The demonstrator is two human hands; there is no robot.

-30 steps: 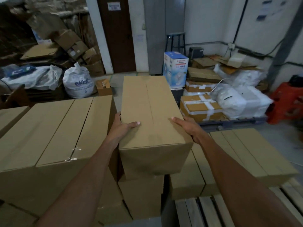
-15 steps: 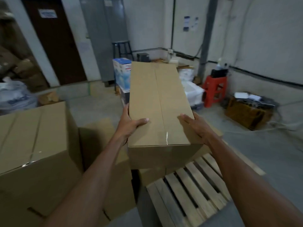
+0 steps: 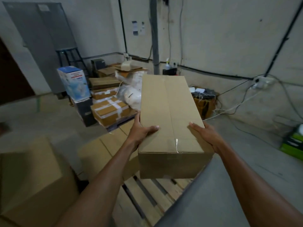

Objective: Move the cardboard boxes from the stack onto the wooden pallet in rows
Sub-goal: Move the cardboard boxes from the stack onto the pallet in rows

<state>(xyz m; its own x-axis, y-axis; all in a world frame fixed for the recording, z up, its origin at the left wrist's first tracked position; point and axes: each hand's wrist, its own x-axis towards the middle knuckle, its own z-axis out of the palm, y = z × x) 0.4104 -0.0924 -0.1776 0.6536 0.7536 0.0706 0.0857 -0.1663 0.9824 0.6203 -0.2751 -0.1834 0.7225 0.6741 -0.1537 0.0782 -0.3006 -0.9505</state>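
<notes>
Long plain brown cardboard box is held in the air, level, lengthwise away from the viewer. Top flaps are shut w/ clear tape along the centre seam. Its near end is seen above the wooden pallet. It is gripped at both long sides nr the near end by left hand & right hand, thumbs on top. Pallet: pale slats w/ gaps, near part bare. Similar boxes are laid flat on its far-left part. A stack box is seen at left, blurred.

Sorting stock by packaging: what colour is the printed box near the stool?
The printed box is blue and white; head view.
</notes>
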